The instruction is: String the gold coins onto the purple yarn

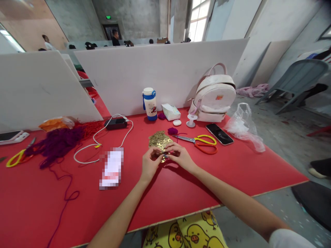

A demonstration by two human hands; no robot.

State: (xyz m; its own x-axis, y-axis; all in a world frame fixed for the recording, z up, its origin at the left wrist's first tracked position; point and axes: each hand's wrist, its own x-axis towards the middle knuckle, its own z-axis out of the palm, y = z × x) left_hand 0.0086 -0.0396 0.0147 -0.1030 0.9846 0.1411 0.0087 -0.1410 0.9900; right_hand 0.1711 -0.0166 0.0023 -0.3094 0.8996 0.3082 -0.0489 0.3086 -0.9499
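Note:
Both hands meet at the near edge of a pile of gold coin-like discs (158, 137) on the red table. My left hand (150, 164) is closed in a pinch, with a gold disc (163, 159) at its fingertips. My right hand (182, 157) is also closed, its fingertips nearly touching the left ones. A bit of purple yarn shows at the right fingers, though they hide most of it. Just beyond lies a small purple yarn ball (172, 131) with a loose strand. Scissors (199, 140) with yellow and orange handles rest to the right.
A phone (219, 133), plastic bag (244, 127) and white backpack (216, 96) are at right. Behind the pile stand a bottle (150, 105), tissue pack (171, 112) and white spool (191, 120). Left are a white cable (85, 162), purple yarn heap (58, 143) and other scissors (17, 158).

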